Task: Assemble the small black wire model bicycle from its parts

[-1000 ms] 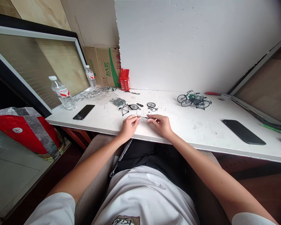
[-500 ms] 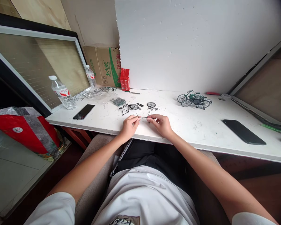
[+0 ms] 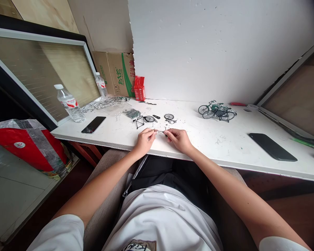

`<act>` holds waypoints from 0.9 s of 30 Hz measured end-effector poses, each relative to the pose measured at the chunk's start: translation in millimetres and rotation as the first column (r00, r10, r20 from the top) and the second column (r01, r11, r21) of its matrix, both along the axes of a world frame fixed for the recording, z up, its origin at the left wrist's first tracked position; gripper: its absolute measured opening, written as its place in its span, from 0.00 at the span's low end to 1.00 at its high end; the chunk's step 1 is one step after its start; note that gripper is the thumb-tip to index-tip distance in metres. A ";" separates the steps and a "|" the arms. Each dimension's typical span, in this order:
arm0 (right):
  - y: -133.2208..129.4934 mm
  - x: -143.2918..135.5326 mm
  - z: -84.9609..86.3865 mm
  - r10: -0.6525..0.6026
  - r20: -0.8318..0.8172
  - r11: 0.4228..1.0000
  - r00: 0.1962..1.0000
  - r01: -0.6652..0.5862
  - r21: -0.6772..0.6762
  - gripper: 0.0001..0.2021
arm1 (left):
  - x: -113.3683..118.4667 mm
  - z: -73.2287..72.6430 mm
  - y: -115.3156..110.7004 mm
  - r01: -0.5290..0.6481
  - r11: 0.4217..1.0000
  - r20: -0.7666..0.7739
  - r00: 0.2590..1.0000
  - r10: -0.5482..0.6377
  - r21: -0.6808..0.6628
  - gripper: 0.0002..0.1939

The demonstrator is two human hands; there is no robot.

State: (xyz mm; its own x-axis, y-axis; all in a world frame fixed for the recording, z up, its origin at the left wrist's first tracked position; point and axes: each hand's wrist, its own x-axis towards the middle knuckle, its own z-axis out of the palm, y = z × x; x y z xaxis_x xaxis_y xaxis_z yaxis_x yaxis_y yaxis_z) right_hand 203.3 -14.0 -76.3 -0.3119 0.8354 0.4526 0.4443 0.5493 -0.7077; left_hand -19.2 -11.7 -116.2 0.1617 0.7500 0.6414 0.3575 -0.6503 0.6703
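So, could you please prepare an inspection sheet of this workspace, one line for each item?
Surface: white table, small dark marks on it.
Job's things: thin piece in hand, too small to identify; black frame with wheel, loose wheel, model bicycles on table.
Clutter: near bottle, far bottle, left phone, right phone.
Hands: left hand and right hand pinch the thin piece.
Cables: nothing seen.
Surroundings: cardboard box, white wall.

A pale wall (image 3: 188, 45) rises behind the white table (image 3: 235, 143).
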 end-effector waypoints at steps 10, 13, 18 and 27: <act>3.6 -0.6 -10.2 0.052 -0.211 0.990 0.976 -0.079 -0.119 0.21 | 1.9 3.9 -1.3 -0.034 0.999 0.013 0.999 0.034 0.009 0.15; 5.3 -1.3 -12.4 0.037 -0.239 0.993 0.970 -0.063 -0.103 0.22 | 1.8 3.3 -1.3 -0.040 0.999 0.012 0.999 0.040 0.009 0.14; 4.4 -2.3 -12.0 0.021 -0.214 0.994 0.977 -0.043 -0.099 0.23 | 0.6 1.8 -1.0 -0.043 0.999 0.001 0.999 0.043 0.018 0.14; 4.2 -0.9 -11.4 0.037 -0.148 0.995 0.988 -0.050 -0.086 0.21 | 0.1 -0.4 -0.4 -0.032 0.999 -0.018 0.999 0.033 0.017 0.14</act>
